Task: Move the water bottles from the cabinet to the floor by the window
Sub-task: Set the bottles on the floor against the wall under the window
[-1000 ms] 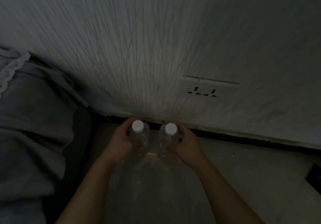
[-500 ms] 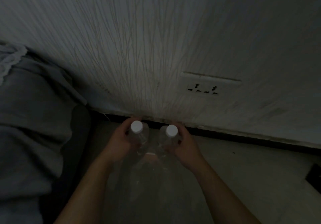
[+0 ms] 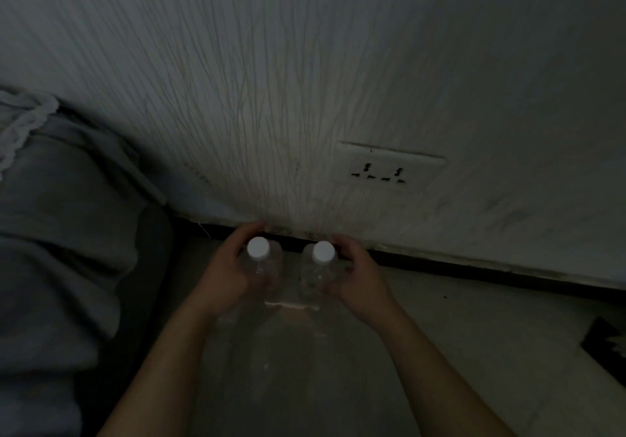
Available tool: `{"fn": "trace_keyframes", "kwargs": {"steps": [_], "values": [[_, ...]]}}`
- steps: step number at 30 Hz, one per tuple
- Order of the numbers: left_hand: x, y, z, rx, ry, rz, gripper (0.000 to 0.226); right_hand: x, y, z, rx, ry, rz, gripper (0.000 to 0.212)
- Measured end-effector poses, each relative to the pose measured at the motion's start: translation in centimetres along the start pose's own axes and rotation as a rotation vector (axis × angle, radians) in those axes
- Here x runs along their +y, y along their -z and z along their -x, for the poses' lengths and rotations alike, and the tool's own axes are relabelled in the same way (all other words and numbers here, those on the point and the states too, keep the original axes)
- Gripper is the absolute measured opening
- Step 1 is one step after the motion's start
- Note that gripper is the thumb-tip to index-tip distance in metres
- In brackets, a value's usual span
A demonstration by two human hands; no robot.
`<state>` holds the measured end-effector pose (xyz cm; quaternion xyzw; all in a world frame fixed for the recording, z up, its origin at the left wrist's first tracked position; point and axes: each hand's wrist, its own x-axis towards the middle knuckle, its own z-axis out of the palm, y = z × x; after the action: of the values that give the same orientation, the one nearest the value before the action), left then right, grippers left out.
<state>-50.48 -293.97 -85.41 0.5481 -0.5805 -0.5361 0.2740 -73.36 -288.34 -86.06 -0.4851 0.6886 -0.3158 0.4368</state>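
Observation:
Two clear water bottles with white caps stand upright side by side close to the wall's dark skirting. My left hand grips the left water bottle around its shoulder. My right hand grips the right water bottle the same way. The bottles' lower bodies are hard to make out in the dim light, so I cannot tell whether they touch the floor.
A textured white wall with a double socket rises right behind the bottles. Grey bedding fills the left side. A dark flat object lies on the pale floor at the right edge.
Both hands and the bottles have stayed nearly in place. The bottles have spread slightly apart.

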Motion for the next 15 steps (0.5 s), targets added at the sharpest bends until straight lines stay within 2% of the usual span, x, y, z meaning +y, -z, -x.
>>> {"fn": "trace_keyframes", "kwargs": {"steps": [5,12,15], "values": [[2.9,0.1,0.6,0.041,-0.042,-0.08,0.086,-1.9,2.1,1.2,0.008,-0.017,0.034,0.093],[10.0,1.0,4.0,0.092,-0.043,-0.209,0.069,-8.9,7.4,5.4,0.016,-0.034,0.089,0.087],[14.4,1.4,6.3,0.114,-0.058,-0.281,0.057,-12.6,9.6,8.0,0.006,-0.014,0.217,0.078]]}}
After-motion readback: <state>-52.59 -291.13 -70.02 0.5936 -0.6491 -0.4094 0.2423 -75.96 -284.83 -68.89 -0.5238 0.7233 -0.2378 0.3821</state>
